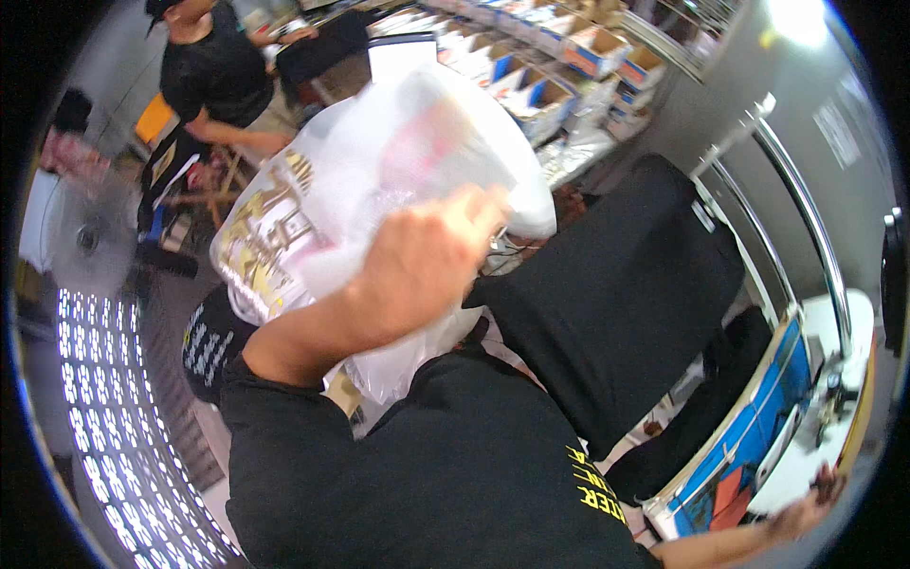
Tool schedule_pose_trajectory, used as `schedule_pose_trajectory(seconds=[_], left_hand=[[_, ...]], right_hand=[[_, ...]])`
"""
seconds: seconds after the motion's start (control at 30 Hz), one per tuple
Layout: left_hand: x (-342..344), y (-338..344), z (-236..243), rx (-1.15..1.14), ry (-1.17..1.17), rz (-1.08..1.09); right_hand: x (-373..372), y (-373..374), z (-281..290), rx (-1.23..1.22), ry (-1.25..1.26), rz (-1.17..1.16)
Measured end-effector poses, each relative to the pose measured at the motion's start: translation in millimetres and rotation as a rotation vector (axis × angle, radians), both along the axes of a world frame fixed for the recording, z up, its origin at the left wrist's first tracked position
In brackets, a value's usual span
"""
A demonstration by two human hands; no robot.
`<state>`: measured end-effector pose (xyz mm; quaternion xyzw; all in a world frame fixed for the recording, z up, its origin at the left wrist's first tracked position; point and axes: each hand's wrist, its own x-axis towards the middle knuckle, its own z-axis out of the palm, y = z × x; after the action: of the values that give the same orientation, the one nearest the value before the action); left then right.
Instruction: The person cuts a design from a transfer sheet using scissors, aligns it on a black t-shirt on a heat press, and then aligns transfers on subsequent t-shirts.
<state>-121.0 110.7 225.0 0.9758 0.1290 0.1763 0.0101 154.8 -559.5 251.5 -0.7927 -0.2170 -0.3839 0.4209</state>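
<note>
My left hand (427,251) is raised across the middle, its fingers curled closed. Behind it is a large white plastic bag (360,161) with gold and brown print and a pinkish patch. A small metallic bit shows by its fingertips, too blurred to name; whether the hand grips the bag is unclear. Stretched out to the lower right, my right hand (806,512) bends its fingers round something small and dark beside a white tabletop (825,446). Black cloth (616,303) hangs in a broad sheet right of my left hand.
Chrome rails (806,190) rise at the right above a blue-sided holder (730,436). Rows of open cardboard boxes (592,52) fill shelves at the back. At the far left another person (218,76) in a black shirt works. A fan (85,237) stands nearer, above a white perforated panel (123,427).
</note>
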Motion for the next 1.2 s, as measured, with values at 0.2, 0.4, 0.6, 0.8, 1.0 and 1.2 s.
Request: schedule_pose_trajectory(seconds=[0.2,0.4,0.6,0.8,1.0,1.2], left_hand=[[75.4,-44.5,21.9,-1.093,-0.147,-0.471],[195.1,43.3,-64.2,-1.500,-0.042,-0.399],[244.9,137.5,-222.0,-1.731,0.188,-0.209],[231.5,158.9,-293.4,-1.726,0.221,0.096],[236.7,140.7,-291.1,-1.781,0.227,0.116],[228.5,134.3,-289.5,-1.744,0.244,0.028]], right_hand=[[-66.7,145.3,-125.7,0.374,0.440,0.183],[-145.4,226.3,-191.7,0.757,0.838,0.143],[-210.0,259.2,-241.2,0.867,1.097,0.083],[-228.9,254.0,-245.5,0.313,1.502,0.332],[-209.5,303.0,-283.5,0.075,1.398,0.530],[-217.2,286.8,-283.1,0.822,1.286,0.060]])
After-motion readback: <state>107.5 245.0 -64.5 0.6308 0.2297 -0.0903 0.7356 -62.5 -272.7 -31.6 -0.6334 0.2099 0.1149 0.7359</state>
